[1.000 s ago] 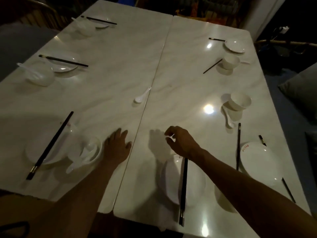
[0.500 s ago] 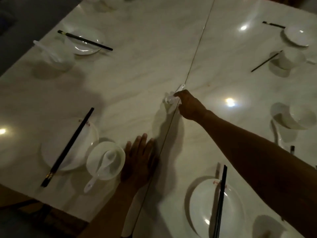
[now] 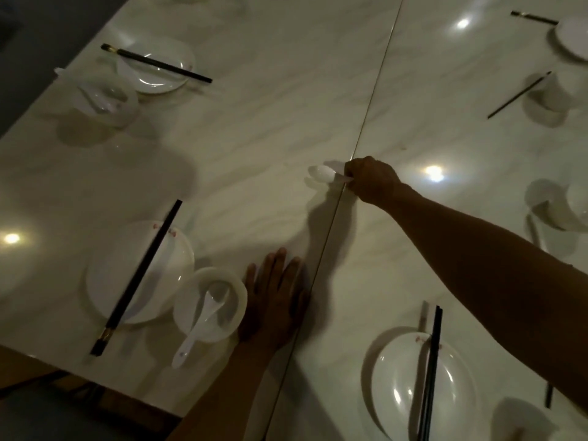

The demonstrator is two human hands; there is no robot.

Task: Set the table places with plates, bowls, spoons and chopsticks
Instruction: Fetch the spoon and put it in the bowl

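Am seeing right hand (image 3: 370, 179) pinching white spoon (image 3: 324, 176) handle at table (image 3: 254, 138) seam; left hand (image 3: 275, 300) lying flat, fingers straight, beside bowl (image 3: 210, 303).

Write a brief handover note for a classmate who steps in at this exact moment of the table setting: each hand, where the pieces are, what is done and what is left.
Right hand: pinching the handle of the loose spoon at the table's centre seam.
Left hand: flat on the table, holding nothing, beside the near-left bowl.
Done: near-left place has a plate, chopsticks and a spoon in the bowl.
Left: the near plate carries chopsticks only; the loose spoon probably belongs there, with a bowl.
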